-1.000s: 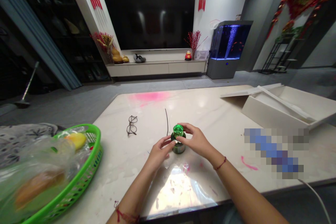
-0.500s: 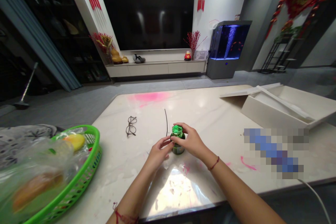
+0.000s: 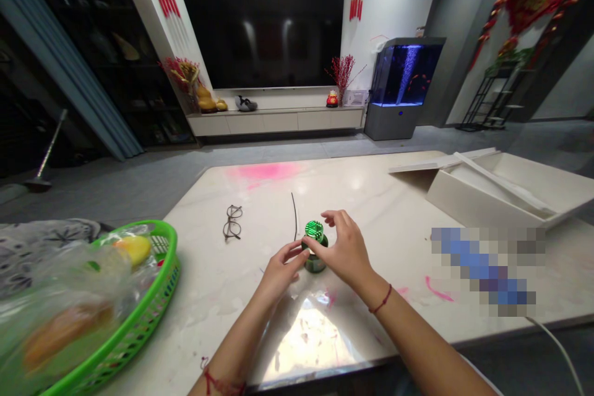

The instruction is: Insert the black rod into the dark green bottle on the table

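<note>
A small green bottle [image 3: 315, 263] stands upright on the pale stone table [image 3: 223, 297], topped by a shiny green patterned cap [image 3: 314, 230]. My left hand [image 3: 281, 266] is closed against the bottle's left side and hides part of it. My right hand [image 3: 341, 247] sits just right of the cap, with its fingers spread and raised above it. Its thumb side is at the bottle's shoulder, and the cap's top is uncovered.
A clear plastic sheet [image 3: 306, 334] lies in front of the bottle. Left of it are eyeglasses [image 3: 232, 223] and a thin black wire [image 3: 294, 216]. A green basket [image 3: 153, 272] holds bagged fruit at left. An open white box [image 3: 482, 192] stands at right.
My right hand has lifted off the cap and moved up and to the right, its fingers spreading apart. My left hand and the bottle stay about where they were.
</note>
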Tool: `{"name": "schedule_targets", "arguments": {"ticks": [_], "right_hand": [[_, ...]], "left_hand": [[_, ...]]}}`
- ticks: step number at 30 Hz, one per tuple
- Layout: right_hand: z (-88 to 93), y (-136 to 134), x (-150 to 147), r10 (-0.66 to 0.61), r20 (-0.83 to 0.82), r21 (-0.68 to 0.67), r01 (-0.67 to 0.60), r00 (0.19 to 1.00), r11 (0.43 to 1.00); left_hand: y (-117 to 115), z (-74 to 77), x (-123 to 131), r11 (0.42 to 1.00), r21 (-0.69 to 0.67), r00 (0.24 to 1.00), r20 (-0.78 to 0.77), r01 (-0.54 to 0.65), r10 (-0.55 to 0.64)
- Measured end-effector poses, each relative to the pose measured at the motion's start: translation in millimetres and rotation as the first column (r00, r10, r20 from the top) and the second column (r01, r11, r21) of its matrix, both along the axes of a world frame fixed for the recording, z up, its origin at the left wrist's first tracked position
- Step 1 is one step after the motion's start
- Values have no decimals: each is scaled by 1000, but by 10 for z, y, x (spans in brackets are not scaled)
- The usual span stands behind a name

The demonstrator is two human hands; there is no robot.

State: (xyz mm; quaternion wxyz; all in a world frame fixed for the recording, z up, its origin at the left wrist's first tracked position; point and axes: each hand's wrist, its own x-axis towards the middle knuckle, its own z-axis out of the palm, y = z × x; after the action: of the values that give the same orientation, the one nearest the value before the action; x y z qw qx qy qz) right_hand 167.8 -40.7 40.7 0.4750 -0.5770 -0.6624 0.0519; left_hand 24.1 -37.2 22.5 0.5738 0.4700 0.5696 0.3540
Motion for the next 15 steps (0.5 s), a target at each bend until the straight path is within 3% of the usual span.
{"name": "schedule_targets", "arguments": {"ticks": [7, 15], "right_hand": [[-44, -37, -210, -273, 103, 17, 273, 956, 962], [-85, 37, -213, -295, 186, -11, 302, 937, 953]], "left_hand": [[-24, 51, 11, 1000, -8, 1000, 1, 7, -7], [-30, 54, 11, 1000, -8, 1000, 13, 2, -2]]}}
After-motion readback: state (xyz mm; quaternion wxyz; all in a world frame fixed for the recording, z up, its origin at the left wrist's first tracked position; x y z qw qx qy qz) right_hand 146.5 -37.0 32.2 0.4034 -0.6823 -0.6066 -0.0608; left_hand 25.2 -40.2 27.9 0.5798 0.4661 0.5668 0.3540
